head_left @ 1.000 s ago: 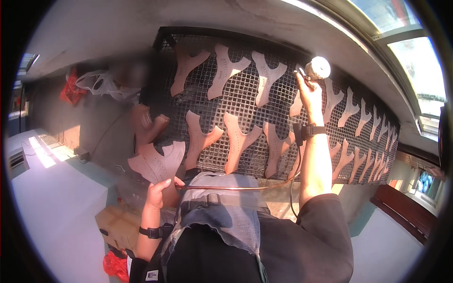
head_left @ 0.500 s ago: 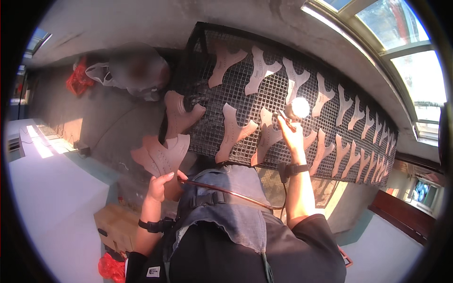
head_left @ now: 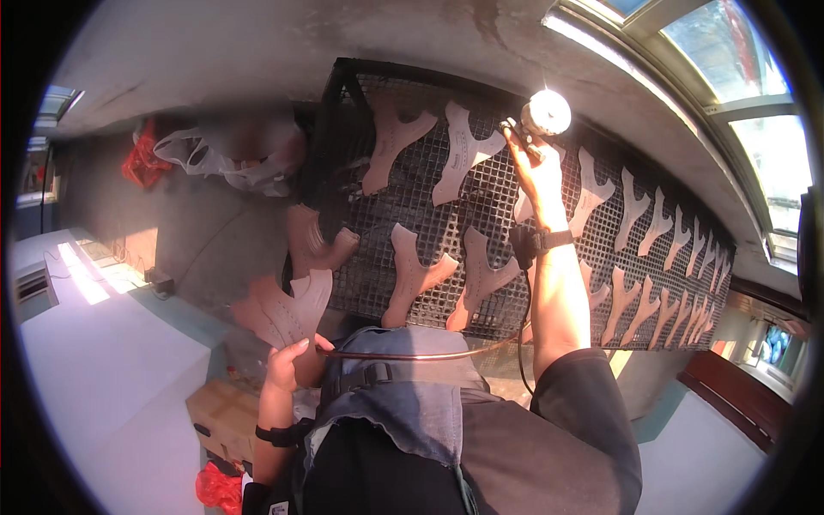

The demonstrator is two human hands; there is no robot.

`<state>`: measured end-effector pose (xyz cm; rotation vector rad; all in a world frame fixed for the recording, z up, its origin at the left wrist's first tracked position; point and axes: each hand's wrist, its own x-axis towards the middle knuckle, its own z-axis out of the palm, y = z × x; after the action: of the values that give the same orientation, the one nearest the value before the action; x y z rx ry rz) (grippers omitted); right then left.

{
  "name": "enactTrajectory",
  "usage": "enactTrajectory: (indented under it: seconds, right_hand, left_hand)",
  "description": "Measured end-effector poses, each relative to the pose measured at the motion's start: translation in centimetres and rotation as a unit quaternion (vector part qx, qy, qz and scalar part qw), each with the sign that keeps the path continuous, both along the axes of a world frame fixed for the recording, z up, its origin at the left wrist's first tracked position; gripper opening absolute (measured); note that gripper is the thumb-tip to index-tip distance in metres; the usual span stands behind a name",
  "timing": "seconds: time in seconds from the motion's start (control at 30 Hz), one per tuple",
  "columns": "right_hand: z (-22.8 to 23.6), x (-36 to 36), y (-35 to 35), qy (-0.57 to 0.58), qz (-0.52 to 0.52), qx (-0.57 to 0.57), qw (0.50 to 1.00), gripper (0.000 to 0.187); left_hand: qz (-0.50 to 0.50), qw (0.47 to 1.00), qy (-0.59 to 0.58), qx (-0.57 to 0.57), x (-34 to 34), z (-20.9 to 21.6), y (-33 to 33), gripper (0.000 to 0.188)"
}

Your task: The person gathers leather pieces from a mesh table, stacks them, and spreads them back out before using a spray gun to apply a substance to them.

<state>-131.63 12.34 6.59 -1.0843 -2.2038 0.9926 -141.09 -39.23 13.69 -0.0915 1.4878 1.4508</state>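
My right hand (head_left: 539, 176) is closed round a spray gun with a round, brightly lit white cup (head_left: 548, 112). It is held over the far row of Y-shaped pieces, partly covering one of them. From the gun side, a brownish hose (head_left: 412, 355) runs across my lap toward my left hand (head_left: 287, 365). That hand grips several fanned-out Y-shaped pieces (head_left: 296, 309), pinkish tan and leather-like, with small dotted marks. Similar pieces (head_left: 414, 275) lie in two rows on a black mesh rack (head_left: 445, 230). A stack of pieces (head_left: 311, 242) rests at the rack's left end.
Left of the rack, a white plastic bag (head_left: 257, 172) and a red bag (head_left: 148, 159) lie on the floor. White-topped tables (head_left: 103, 343) stand at the left and lower right. A cardboard box (head_left: 225, 416) sits by my left arm. Windows (head_left: 730, 60) line the right.
My right hand has moved the spray gun away from me, toward the rack's far edge. The left hand still grips the fanned pieces. The whole view has shifted slightly.
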Motion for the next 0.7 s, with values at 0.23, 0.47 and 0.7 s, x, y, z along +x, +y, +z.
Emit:
enactTrajectory:
  seconds: [0.23, 0.47, 0.7]
  right_hand:
    - [-3.1, 0.6, 1.4, -0.115, 0.074, 0.016, 0.990, 0.030]
    - [-3.6, 1.4, 4.0, -0.118, 0.012, -0.002, 0.993, 0.036]
    - [-2.4, -3.3, 4.8, 0.045, 0.027, 0.002, 0.999, 0.038]
  left_hand:
    - [0.009, 1.000, -0.006, -0.021, -0.4, -0.3, 1.1, 0.038]
    - [0.003, 0.999, 0.002, -0.038, -0.7, -0.2, 2.0, 0.039]
    - [0.027, 0.998, 0.011, -0.054, 0.0, 0.4, 1.5, 0.039]
